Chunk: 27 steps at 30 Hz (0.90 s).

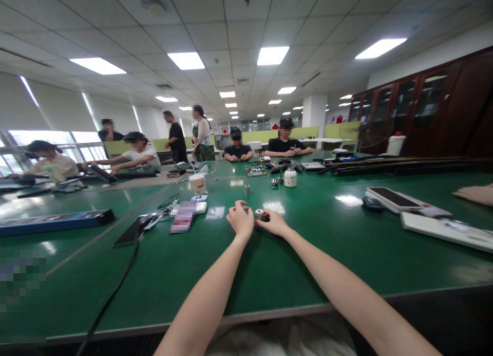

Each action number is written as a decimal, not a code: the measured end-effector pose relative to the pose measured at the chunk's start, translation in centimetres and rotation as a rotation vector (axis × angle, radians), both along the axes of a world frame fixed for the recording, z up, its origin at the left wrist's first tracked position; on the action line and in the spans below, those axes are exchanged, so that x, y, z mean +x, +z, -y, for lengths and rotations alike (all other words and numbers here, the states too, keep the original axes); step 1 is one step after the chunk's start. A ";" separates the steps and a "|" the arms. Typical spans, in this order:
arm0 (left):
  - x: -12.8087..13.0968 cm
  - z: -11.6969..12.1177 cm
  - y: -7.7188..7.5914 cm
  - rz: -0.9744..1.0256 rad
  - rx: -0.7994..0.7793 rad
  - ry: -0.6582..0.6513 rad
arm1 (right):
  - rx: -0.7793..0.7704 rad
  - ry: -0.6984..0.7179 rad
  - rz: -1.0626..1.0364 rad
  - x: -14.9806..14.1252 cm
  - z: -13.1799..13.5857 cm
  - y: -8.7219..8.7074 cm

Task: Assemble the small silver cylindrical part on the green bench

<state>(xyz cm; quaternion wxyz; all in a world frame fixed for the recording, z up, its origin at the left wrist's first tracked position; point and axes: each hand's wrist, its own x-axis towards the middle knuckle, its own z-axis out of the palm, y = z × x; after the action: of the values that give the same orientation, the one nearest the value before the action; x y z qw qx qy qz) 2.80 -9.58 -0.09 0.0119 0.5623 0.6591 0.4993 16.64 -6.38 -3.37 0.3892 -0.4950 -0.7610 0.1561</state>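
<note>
A small silver metal cylinder with a round hole in its top stands upright on the green table between my hands. My right hand reaches it from the right, thumb and fingers closed at its side; a dark part shows by the fingertips. My left hand is just left of the cylinder, its fingers loosely curved and apart from the thumb. Whether the left thumb touches the metal, I cannot tell. Farther back stands a second small metal cylinder, touched by neither hand.
A white jar stands beyond my right hand, near a circuit board. To the left are a paper cup, a pixelated pink item and a black cable. White devices lie right, near another person's hand. Several people sit beyond.
</note>
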 end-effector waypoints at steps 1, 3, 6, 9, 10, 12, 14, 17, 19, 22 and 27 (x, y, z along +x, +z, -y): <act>-0.4 -0.3 -0.3 -0.004 -0.101 -0.018 | 0.002 -0.001 -0.001 0.0 0.0 0.0; -0.9 -0.8 -1.0 -0.005 -0.245 -0.062 | -0.002 -0.001 -0.002 0.0 0.1 0.0; -1.3 -1.3 -1.6 -0.021 -0.287 -0.078 | -0.007 -0.006 -0.001 0.0 0.2 0.1; -1.4 -1.4 -1.6 -0.024 -0.282 -0.084 | -0.003 -0.003 -0.003 0.0 0.2 0.2; -1.3 -1.4 -1.5 -0.013 -0.273 -0.083 | -0.003 -0.003 -0.004 0.0 0.2 0.2; -1.3 -1.4 -1.3 0.031 -0.213 -0.075 | -0.002 -0.005 0.000 0.0 0.2 0.2; -1.1 -1.4 -0.9 0.081 -0.089 -0.084 | -0.004 -0.005 0.006 0.0 0.2 0.1; -0.6 -1.2 -0.3 0.109 0.116 -0.159 | -0.018 0.008 0.006 0.1 0.0 0.0; -0.1 -1.0 -0.1 0.101 0.195 -0.202 | -0.027 0.011 0.004 0.1 -0.2 -0.1; 0.5 -0.6 0.1 0.068 0.246 -0.238 | -0.033 0.011 0.001 0.1 -0.4 -0.2; 1.1 0.0 0.1 0.002 0.282 -0.260 | -0.025 0.014 -0.022 0.1 -0.3 -0.1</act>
<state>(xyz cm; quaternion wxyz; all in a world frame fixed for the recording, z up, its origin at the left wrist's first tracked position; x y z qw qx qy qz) 3.88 -9.58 0.01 -0.0019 0.6385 0.5044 0.5813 16.69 -6.10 -3.46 0.3902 -0.4929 -0.7580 0.1739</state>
